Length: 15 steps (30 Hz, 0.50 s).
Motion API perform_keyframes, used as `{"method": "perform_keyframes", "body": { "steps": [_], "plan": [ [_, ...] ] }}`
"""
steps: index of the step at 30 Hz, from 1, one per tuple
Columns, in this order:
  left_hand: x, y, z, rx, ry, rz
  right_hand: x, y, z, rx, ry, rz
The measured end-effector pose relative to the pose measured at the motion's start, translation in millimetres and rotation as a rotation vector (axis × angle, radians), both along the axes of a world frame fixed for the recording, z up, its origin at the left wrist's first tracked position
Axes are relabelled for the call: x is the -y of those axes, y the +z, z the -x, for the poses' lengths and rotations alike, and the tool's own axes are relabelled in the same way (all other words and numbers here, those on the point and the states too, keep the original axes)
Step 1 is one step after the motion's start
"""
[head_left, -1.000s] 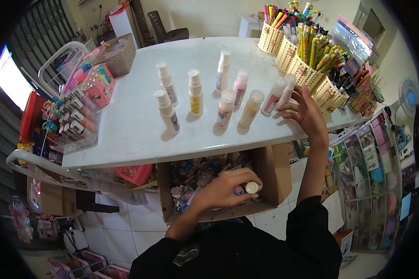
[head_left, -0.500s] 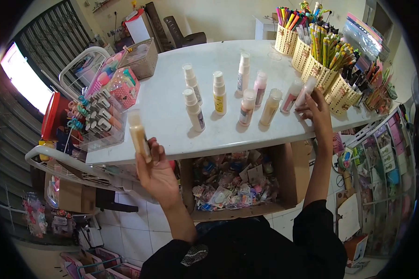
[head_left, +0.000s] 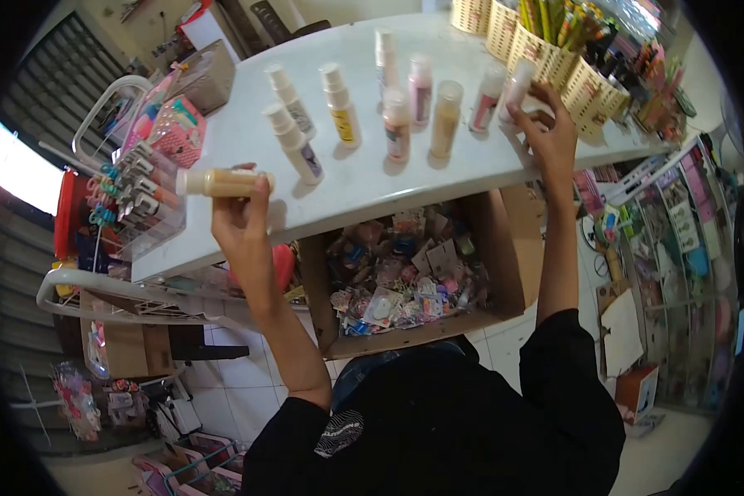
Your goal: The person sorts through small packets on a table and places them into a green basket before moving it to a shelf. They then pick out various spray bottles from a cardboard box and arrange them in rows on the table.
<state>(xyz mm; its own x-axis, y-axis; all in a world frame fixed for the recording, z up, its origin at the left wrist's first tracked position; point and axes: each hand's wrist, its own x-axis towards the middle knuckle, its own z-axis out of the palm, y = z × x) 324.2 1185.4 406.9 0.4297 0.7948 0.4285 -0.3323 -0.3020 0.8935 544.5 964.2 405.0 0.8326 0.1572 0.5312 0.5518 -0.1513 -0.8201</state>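
Note:
My left hand (head_left: 244, 223) is closed around a small capped bottle of beige liquid (head_left: 231, 183), held almost level over the table's left front edge, cap to the left. My right hand (head_left: 547, 132) has its fingers curled round the lower part of a pale pink bottle (head_left: 517, 87) standing on the table. Just left of that stands a pink bottle with a dark label (head_left: 486, 99). Further left are another beige bottle (head_left: 446, 120), two more pink bottles (head_left: 397, 128) and several white-capped bottles, one with a yellow label (head_left: 341, 112). All stand upright.
Woven holders of pens and pencils (head_left: 541, 56) line the white table's (head_left: 372, 178) right back. A clear rack of small bottles (head_left: 153, 202) and a pink dotted box (head_left: 178, 132) sit at the left. Below, an open cardboard box (head_left: 517, 248) holds small packets.
My left hand has turned the beige bottle from nearly upright to almost level. My view has tilted, so the table sits higher in it. My right hand stays at the pale pink bottle.

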Motion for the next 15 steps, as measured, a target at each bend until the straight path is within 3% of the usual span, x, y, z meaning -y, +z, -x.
{"method": "perform_keyframes", "body": {
  "steps": [1,2,3,6,11,13,15],
  "plan": [
    [-2.3,-1.0,-2.0,-0.203,0.157,-0.267,1.9,-2.2,5.6,-0.009,-0.017,0.010],
    [-6.0,-2.3,-4.9,-0.307,0.357,-0.466,4.1,-5.3,12.0,0.108,-0.046,-0.148],
    [-8.1,-3.4,-6.0,-0.309,0.342,-0.460,6.9,-8.1,17.2,0.231,-0.073,-0.307],
    [-14.9,-6.8,-11.9,-0.537,0.426,-0.652,22.0,-43.5,46.6,0.290,-0.015,-0.419],
    [-16.9,-8.3,-16.5,-0.518,0.310,-0.493,44.3,-79.2,72.8,0.042,0.219,-0.109],
    [-17.6,-9.7,-17.2,-0.513,0.318,-0.423,44.0,-89.6,66.8,-0.348,0.450,0.323],
    [-17.1,-13.1,-17.8,-0.475,0.304,-0.433,52.3,-177.1,40.4,-0.303,0.574,0.683]
  ]
}}
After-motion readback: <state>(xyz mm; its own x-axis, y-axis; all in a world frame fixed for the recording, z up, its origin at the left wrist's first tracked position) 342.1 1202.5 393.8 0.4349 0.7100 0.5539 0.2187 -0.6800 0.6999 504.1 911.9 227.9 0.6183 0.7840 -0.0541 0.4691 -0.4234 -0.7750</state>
